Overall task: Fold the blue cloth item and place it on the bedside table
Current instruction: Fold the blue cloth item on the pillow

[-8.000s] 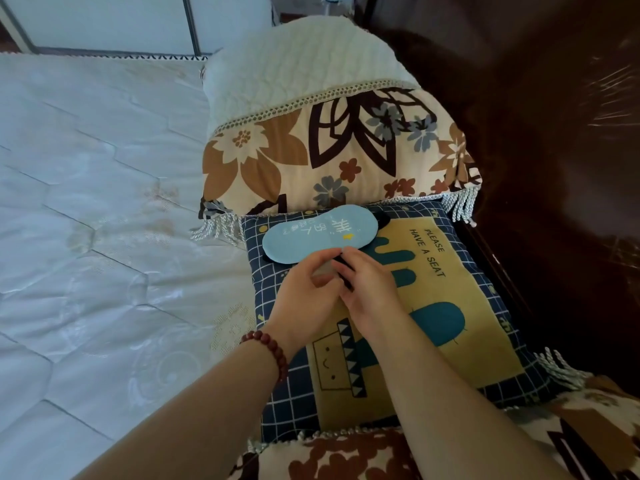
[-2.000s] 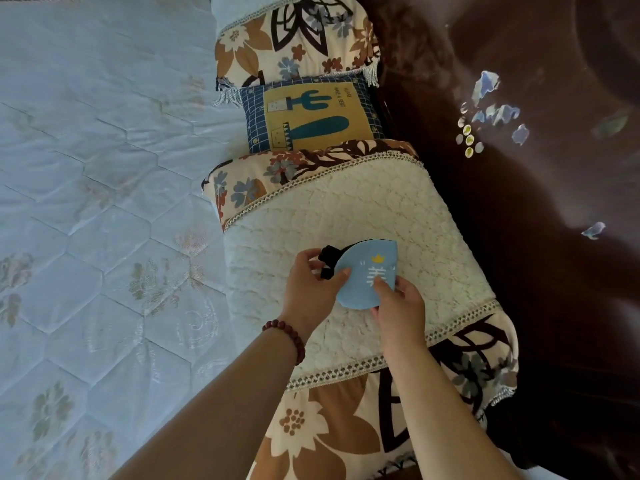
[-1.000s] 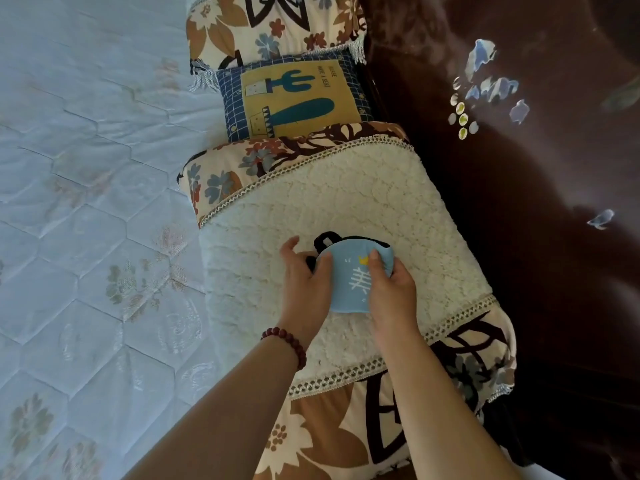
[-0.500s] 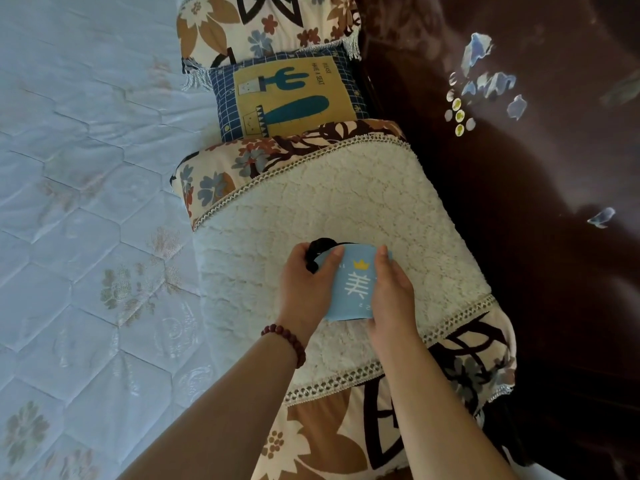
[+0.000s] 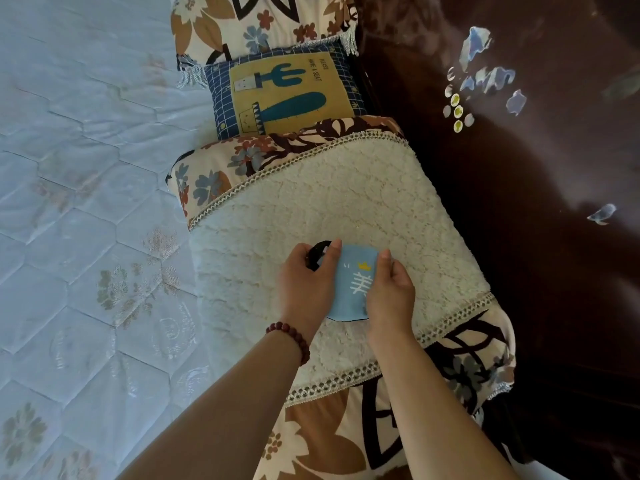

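Observation:
The blue cloth item point(image 5: 351, 285) is a light blue eye mask with white characters and a small yellow mark, folded in half. It lies on the cream fleece top of a floral pillow point(image 5: 346, 202). My left hand point(image 5: 304, 285) grips its left edge, where a black strap point(image 5: 317, 252) loops out. My right hand point(image 5: 389, 292) holds its right edge, fingers over the top. No bedside table is in view.
A blue grid cushion with a yellow cactus panel point(image 5: 284, 95) sits beyond the pillow, and another floral pillow point(image 5: 256, 22) lies beyond that. The quilted pale mattress point(image 5: 86, 202) fills the left. A dark glossy headboard point(image 5: 536, 202) runs along the right.
The mask was lying flat on the cactus cushion; it is now folded in half on the fleece pillow. Over the last second both hands pressed the fold narrower and squarer.

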The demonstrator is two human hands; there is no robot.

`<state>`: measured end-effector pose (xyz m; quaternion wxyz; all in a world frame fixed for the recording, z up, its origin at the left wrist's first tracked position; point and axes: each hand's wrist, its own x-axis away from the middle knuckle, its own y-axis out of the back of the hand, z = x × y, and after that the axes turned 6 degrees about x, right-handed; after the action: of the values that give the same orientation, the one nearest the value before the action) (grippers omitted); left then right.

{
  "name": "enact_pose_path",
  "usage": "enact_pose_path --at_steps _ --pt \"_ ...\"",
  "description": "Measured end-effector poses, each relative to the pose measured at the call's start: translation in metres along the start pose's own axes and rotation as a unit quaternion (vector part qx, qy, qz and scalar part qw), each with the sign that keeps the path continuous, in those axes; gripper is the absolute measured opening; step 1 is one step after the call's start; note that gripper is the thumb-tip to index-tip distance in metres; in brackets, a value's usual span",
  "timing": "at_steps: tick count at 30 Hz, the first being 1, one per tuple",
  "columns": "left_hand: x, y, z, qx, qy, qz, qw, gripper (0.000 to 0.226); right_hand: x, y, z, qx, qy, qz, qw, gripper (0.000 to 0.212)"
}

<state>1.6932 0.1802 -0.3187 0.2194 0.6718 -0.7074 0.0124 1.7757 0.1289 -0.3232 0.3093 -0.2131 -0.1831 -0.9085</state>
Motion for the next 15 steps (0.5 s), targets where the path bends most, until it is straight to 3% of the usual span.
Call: enact_pose_path --at_steps 7,11,15 --pt "0.004 -0.001 0.004 -0.016 0.016 -0.020 1.000 0.026 -0.002 0.000 -0.007 0.061 0.017 -0.013 0.998 0.042" --pt "0.004 0.000 -0.004 0.042 0.029 -0.021 0.998 0.021 -0.002 0.004 -0.002 0.076 -0.001 0.044 0.996 0.046" --pt "0.011 0.001 -0.009 0.095 0.082 -0.031 0.992 0.038 0.004 0.007 0.004 0.065 0.021 0.057 0.996 0.033"
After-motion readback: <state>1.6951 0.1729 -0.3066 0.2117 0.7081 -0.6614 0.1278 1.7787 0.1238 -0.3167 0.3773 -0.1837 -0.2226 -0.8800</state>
